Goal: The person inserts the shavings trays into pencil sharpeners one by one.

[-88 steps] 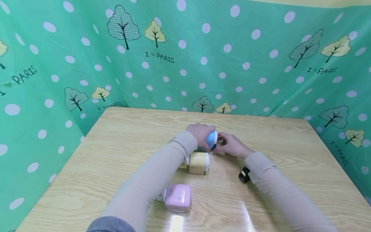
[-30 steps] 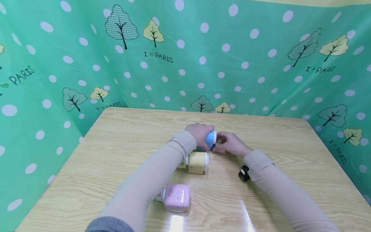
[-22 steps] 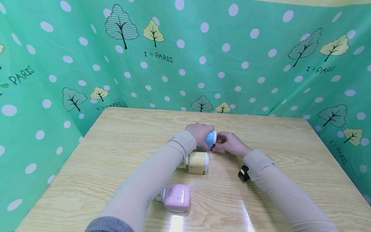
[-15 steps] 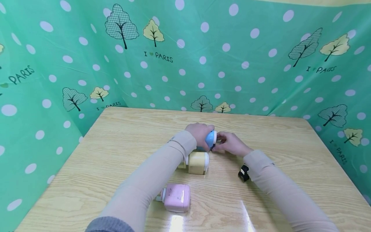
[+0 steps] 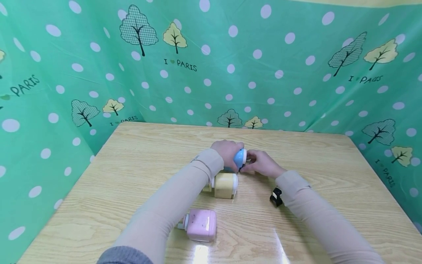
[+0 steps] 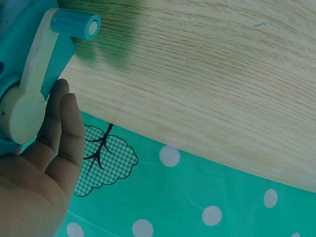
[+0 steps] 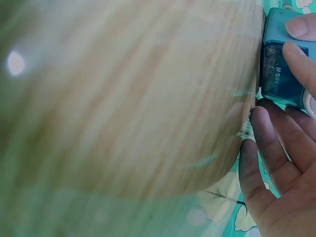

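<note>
My left hand (image 5: 226, 154) grips a blue hand-crank pencil sharpener (image 5: 239, 158) from above, mostly covering it. In the left wrist view, that hand's fingers lie along the back of the sharpener, beside its pale crank arm (image 6: 38, 54) and blue knob (image 6: 74, 24). Facing the white front end, my right hand (image 5: 262, 164) has its fingertips right at the sharpener. From the right wrist, a dark see-through drawer (image 7: 275, 74) with lettering shows in the blue body (image 7: 279, 32); a thumb lies over it, and the right fingers spread fairly straight beside it.
Just nearer than the blue sharpener lies a yellow sharpener (image 5: 225, 186). A pink one (image 5: 202, 225) sits closer to the front, next to the left sleeve. A small black device (image 5: 276, 197) is at the right cuff. A green dotted curtain (image 5: 211, 55) hangs behind the wooden table (image 5: 296, 146).
My right hand has shifted slightly left, its thumb closer under the sharpener's front, and less of the dark part shows there. The left hand keeps its grip; the other sharpeners stay put.
</note>
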Tool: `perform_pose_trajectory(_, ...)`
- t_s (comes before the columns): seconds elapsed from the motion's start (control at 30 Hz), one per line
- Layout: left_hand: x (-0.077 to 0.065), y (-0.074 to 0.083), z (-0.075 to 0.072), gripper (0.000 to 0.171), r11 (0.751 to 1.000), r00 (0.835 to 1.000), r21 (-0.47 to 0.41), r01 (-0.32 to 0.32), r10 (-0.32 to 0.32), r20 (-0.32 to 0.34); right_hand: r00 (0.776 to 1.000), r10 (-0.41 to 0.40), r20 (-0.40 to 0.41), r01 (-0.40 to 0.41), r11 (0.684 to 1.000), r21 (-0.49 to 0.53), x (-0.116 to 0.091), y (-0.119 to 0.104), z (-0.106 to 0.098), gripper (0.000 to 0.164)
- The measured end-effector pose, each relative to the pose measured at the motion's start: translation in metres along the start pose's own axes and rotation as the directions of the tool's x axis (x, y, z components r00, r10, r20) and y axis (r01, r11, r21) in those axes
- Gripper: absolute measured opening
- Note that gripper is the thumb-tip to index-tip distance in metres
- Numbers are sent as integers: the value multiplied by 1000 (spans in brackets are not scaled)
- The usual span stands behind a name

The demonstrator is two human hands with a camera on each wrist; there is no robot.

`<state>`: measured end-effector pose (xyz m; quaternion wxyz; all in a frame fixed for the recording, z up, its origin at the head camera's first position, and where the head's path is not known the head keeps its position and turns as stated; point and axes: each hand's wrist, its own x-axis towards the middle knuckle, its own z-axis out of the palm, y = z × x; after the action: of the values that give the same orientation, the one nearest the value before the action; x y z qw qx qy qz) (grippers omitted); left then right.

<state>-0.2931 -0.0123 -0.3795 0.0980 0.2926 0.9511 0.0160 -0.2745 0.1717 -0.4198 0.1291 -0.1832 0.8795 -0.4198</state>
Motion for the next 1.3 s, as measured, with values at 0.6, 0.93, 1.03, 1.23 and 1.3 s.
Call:
perform_pose_trajectory(0.6, -2, 2, -2, 71, 1000, 1000, -6, 3, -3, -1, 1000, -5, -16, 5, 1000, -9, 0, -2, 2, 56)
perform_pose_trajectory(0.93, -4, 2, -4, 69, 1000, 1000, -11, 7, -7, -1, 1000, 6, -20, -6, 1000, -14, 1, -3, 3, 59)
perform_pose_trajectory(1.03, -3, 2, -3, 69, 1000, 1000, -11, 5, -5, -3, 1000, 10, -27, -11, 999, -30, 1, -4, 3, 57)
perform_pose_trajectory(1.23, -2, 2, -1, 70, 1000, 1000, -7, 5, -5, -4, 999, 24, -30, -26, 999, -40, 2, -6, 4, 55)
perform_pose_trajectory(1.3, -1, 2, -1, 70, 1000, 1000, -9, 5, -5, 1, 999, 31, -30, -32, 999, -38, 2, -7, 4, 56)
